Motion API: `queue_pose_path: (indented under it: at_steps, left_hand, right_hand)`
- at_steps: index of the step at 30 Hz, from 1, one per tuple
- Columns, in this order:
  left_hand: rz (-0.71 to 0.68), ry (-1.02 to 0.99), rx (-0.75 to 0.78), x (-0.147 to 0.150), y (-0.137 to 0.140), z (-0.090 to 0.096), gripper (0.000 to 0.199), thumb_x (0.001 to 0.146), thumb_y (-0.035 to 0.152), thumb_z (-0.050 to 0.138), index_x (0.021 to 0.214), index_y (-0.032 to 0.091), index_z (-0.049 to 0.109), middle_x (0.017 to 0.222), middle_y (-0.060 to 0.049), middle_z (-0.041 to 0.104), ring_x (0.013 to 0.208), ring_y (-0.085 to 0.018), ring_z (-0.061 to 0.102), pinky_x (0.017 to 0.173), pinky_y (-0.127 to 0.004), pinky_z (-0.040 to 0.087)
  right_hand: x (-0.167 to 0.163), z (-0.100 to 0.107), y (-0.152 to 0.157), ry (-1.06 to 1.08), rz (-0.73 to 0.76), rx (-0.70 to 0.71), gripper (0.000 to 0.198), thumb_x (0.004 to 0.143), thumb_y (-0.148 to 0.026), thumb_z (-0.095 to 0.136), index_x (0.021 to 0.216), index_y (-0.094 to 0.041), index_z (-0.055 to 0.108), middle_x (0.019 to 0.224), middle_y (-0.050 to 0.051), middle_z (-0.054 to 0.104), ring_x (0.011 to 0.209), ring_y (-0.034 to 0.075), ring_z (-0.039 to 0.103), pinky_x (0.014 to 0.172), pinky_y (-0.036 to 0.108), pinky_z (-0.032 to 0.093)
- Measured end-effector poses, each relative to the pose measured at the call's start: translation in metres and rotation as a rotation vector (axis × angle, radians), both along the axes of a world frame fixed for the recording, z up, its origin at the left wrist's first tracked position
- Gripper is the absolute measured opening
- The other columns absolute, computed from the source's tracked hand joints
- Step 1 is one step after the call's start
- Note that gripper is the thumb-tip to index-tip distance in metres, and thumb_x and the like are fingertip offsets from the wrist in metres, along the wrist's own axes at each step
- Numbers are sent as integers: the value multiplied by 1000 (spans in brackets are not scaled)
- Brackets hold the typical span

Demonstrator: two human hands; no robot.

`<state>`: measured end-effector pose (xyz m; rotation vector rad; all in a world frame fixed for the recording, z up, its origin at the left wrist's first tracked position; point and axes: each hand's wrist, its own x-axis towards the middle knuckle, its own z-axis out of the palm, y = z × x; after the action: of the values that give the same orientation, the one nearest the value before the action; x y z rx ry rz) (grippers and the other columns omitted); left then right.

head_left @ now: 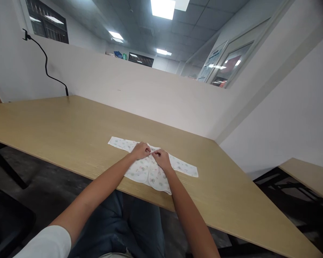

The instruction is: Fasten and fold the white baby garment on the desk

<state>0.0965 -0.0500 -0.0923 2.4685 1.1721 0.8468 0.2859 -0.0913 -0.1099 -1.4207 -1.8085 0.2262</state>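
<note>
A small white baby shirt (140,172) with a faint print lies face up on the wooden table (220,193), its two sleeves spread to the sides. An opening runs down its front from the neckline. Just below the collar, my left hand (142,150) pinches the shirt's front edge with closed fingertips. My right hand (161,158) meets it there, its thumb and fingers pinching the other side of the same edge. The fingertips of both hands almost touch. Whatever fastener may be between them is too small to make out.
A low white partition (140,93) stands along the table's far edge. A black flexible stand (46,64) rises at the back left corner. Another table (309,175) is at the right, and a black chair (10,215) at the lower left.
</note>
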Motion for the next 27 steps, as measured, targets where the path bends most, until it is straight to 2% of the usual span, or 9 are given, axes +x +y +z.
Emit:
queue_pose_path:
  at_steps: [3,6,13,19,27]
  left_hand:
    - [-16,-54,-75,-1,2,-2,16,79,23,71,89,19,82,86,-4,77,81,-18,66,75,-26,48]
    - [-67,-110,-129,0,6,-6,18,81,22,68,91,18,83,86,-3,78,77,-17,67,71,-25,47]
    - [-58,-170,-161,2,9,-10,17,80,23,70,89,19,84,85,-2,79,78,-17,68,72,-25,47]
    - [0,-146,-113,2,6,-6,12,75,22,74,81,18,83,78,-4,77,71,-17,66,68,-26,46]
    - [5,-148,-158,2,4,-3,14,76,21,71,81,18,83,77,-3,77,74,-17,67,73,-27,48]
  right_hand:
    - [1,-1,0,20,11,-18,19,80,-33,61,78,-20,76,85,6,74,78,20,63,77,33,49]
    - [2,-1,0,42,32,-25,21,80,-33,61,83,-21,78,88,7,75,80,20,64,79,33,50]
    - [2,0,-1,40,25,-23,18,77,-31,62,81,-20,76,88,7,75,79,20,63,81,33,50]
    - [0,1,-2,33,-2,-45,18,77,-32,62,77,-20,76,84,5,73,76,19,63,80,33,51]
    - [1,3,-4,65,12,-71,20,77,-33,61,80,-22,78,87,5,75,80,20,64,82,34,52]
